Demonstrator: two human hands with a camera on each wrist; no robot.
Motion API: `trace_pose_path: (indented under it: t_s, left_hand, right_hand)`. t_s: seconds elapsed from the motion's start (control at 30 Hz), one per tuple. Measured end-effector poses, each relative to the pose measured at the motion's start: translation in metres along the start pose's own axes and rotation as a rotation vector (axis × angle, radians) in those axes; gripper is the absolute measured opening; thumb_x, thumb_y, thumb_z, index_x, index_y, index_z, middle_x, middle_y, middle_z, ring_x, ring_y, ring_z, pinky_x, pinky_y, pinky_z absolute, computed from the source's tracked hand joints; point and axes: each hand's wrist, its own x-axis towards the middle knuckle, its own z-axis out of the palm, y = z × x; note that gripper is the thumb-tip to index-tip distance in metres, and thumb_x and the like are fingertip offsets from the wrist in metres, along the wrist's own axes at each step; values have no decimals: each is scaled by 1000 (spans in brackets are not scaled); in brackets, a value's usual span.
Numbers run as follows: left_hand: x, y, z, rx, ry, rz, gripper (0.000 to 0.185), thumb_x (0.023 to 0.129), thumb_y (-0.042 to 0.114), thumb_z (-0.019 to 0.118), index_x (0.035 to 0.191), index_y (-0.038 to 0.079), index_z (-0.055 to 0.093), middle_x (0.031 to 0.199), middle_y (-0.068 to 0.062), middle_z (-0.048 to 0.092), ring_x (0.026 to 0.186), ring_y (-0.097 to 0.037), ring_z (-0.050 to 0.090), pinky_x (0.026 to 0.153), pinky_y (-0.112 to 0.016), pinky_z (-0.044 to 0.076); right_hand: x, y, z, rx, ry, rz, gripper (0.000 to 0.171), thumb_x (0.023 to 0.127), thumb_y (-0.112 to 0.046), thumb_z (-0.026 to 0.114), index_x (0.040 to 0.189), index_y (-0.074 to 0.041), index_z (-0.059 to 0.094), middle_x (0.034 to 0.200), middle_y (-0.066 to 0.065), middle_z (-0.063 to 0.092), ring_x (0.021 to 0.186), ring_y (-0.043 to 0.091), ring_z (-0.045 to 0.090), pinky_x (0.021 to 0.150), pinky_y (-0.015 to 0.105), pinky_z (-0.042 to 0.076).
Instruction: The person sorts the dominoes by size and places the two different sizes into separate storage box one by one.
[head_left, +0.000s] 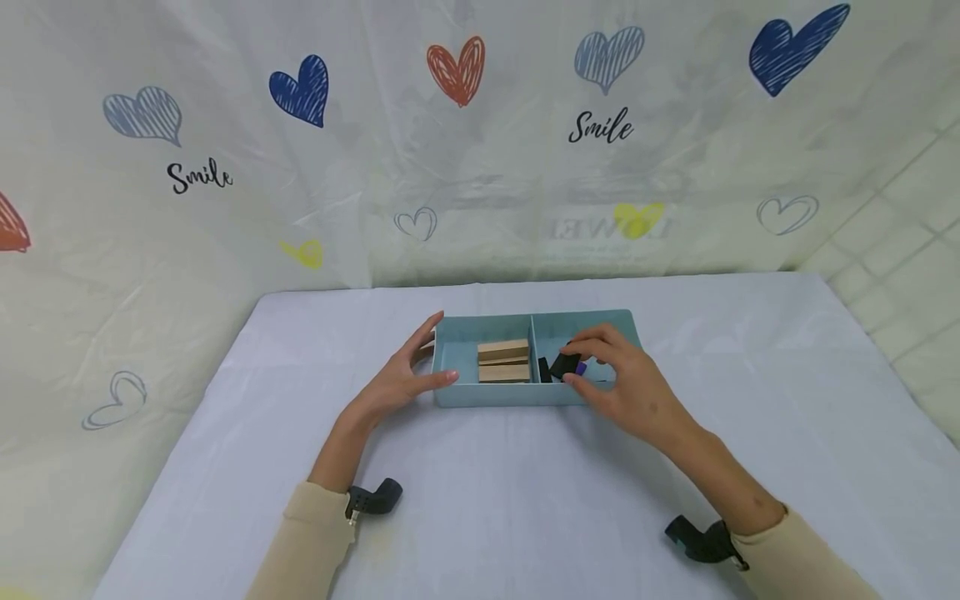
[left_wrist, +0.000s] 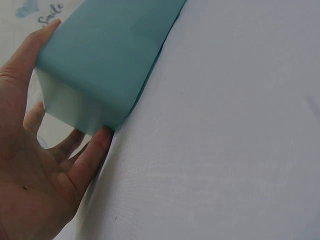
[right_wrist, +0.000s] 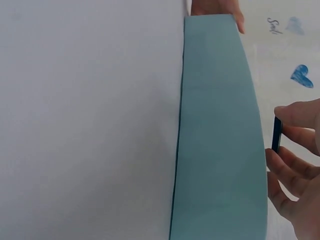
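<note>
On the white-clothed tabletop (head_left: 480,500), the left hand (head_left: 397,385) lay flat-fingered against the divided teal plastic tray (head_left: 510,396) (wooden blocks inside); the right hand (head_left: 626,385) pinched a small black block (head_left: 564,365) over its right compartment, best lowered gently.

A tray (head_left: 525,396) sits mid-desk (head_left: 480,500), split into two compartments. Wooden blocks (head_left: 503,361) lie stacked in the left one. The left hand (head_left: 401,379) rests against the tray's left end; the right hand (head_left: 626,383) holds a small block (head_left: 564,365) over the right compartment.
</note>
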Motion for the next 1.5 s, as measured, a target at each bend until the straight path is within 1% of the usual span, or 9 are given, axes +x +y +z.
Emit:
trace_pose_path:
  t_s: [0.13,0.37,0.6,0.83,1.0,1.1,1.23,1.37,1.5]
  left_hand:
    - [0,-1,0,8,-2,-4,93,88,41,82,155,64,23,174,-2,21,162,-30,23,125,-68,25]
    - [1,-2,-1,6,-5,3,93,89,40,82,155,64,23,174,-2,21,162,-30,22,124,-68,26]
    - [1,-1,-1,5,-5,0,93,88,40,83,155,64,23,174,-2,20,162,-31,22,125,-67,25]
    - [0,0,-1,1,-5,2,92,89,39,82,155,63,23,174,-2,21,162,-30,22,125,-67,25]
    - [0,0,-1,-1,-6,3,95,89,39,82,161,55,22,173,-1,21,162,-30,22,125,-67,25]
    - [1,-2,-1,0,-8,3,95,89,39,82,162,53,21,173,0,21,162,-29,22,125,-66,25]
    - [3,-3,-1,7,-9,3,93,90,39,81,160,56,22,174,-1,20,162,-30,21,126,-67,24]
    - [2,-2,-1,16,-8,5,93,90,39,81,159,58,21,174,-2,19,162,-31,21,125,-68,24]
    - [1,-2,-1,11,-8,4,94,89,39,82,159,59,21,174,-1,21,162,-29,23,125,-66,26]
  right_hand:
    - [2,4,-1,-20,14,20,35,83,-3,86,116,-9,76,121,4,66,101,19,66,86,17,52]
    - [7,12,-3,-47,27,47,33,84,-3,85,115,-10,76,121,4,67,100,20,65,84,22,51]
    - [10,18,-4,-46,14,82,31,85,-3,85,114,-8,76,120,5,66,103,24,66,84,45,56]
    - [13,23,-4,-39,0,111,32,86,-4,84,116,-5,74,122,9,66,111,31,67,92,54,57]
    - [15,26,-6,-46,0,129,34,86,-4,83,118,-2,73,124,12,67,116,34,62,95,55,55]
    - [16,29,-7,-51,-8,154,35,88,-5,82,121,-2,72,125,14,66,118,36,62,97,56,54]
    - [15,31,-9,-45,-13,184,35,91,-8,80,125,-3,70,127,15,64,119,37,62,98,58,53]
    - [15,31,-10,-32,-2,192,32,92,-8,78,124,-3,71,126,15,63,119,37,61,98,59,53]
    - [16,31,-11,-22,8,189,29,92,-6,77,121,-4,72,125,15,62,118,36,59,98,58,52]
